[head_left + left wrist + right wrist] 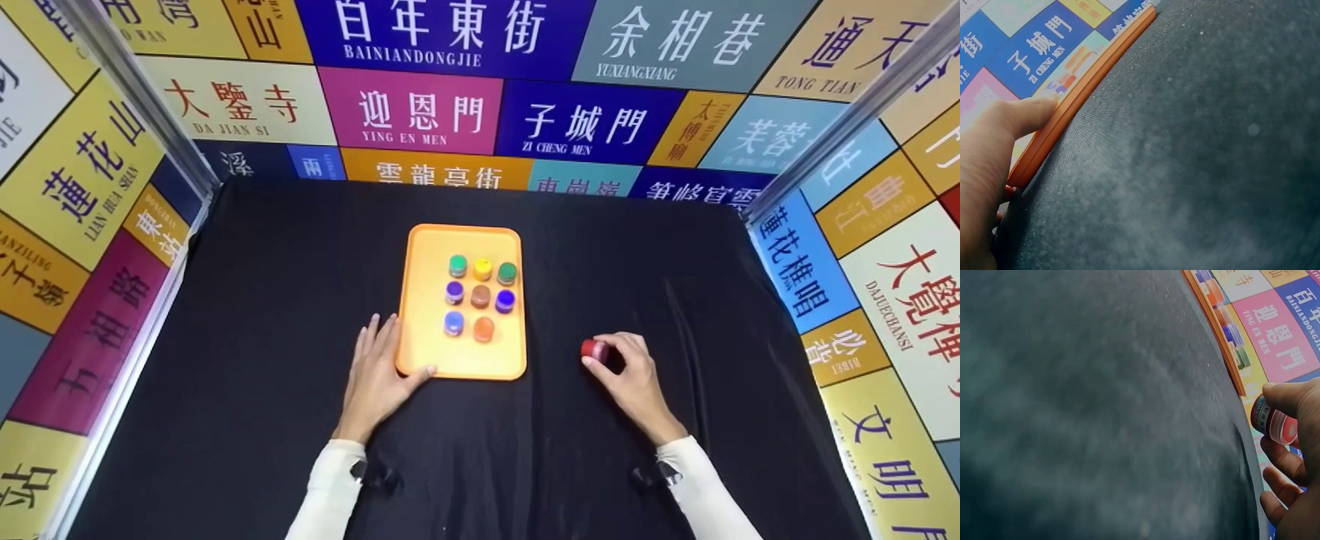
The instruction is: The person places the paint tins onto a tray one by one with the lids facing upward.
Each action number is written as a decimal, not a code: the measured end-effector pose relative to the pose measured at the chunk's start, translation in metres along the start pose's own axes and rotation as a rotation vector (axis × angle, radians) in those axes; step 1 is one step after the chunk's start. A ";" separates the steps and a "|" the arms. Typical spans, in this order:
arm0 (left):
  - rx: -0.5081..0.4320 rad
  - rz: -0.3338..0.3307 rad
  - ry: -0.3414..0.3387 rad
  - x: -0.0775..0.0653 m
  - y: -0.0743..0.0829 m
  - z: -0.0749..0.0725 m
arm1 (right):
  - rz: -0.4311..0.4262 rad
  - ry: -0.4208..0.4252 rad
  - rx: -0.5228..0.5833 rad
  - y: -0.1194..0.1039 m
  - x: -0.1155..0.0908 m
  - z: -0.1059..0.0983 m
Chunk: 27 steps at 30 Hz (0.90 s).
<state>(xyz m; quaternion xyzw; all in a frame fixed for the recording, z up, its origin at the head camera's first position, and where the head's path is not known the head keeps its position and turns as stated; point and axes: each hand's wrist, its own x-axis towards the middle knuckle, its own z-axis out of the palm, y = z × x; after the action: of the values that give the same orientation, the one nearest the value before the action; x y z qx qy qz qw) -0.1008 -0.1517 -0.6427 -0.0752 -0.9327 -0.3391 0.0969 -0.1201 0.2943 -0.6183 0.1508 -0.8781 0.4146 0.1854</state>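
Observation:
An orange tray [424,352] lies on the black cloth, bearing several small lidded paint pots in rows. The far row has a green pot [457,265], a yellow pot [482,269] and a dark green pot [507,273]. A purple, a brown pot [480,296] and a blue one form the middle row; a light blue pot [454,323] and an orange pot [484,329] are nearest. My left hand [376,377] touches the tray's near-left corner, thumb on the near rim, fingers extended along the left side. Right of the tray, my right hand [634,375] pinches a red-lidded paint pot [1274,421], tilted sideways.
Black cloth [300,247] covers the table around the tray, with creases on the right. Panels with large Chinese lettering [412,112] stand behind and along both sides, joined by metal posts [150,97].

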 end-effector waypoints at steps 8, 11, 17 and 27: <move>0.003 -0.007 -0.011 0.000 0.001 0.000 | -0.011 -0.036 0.006 -0.008 0.008 0.014; 0.005 -0.001 -0.004 0.000 0.001 0.000 | -0.006 -0.054 0.018 -0.012 0.012 0.020; 0.002 0.007 0.010 0.000 0.000 0.000 | -0.034 -0.084 0.037 -0.019 0.018 0.031; 0.010 0.013 0.019 0.000 0.000 0.000 | -0.081 -0.121 0.051 -0.026 0.029 0.048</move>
<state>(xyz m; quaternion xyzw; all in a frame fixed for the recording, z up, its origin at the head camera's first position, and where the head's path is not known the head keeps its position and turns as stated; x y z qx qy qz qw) -0.1007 -0.1516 -0.6427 -0.0777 -0.9330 -0.3343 0.1084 -0.1443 0.2376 -0.6154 0.2158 -0.8698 0.4193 0.1450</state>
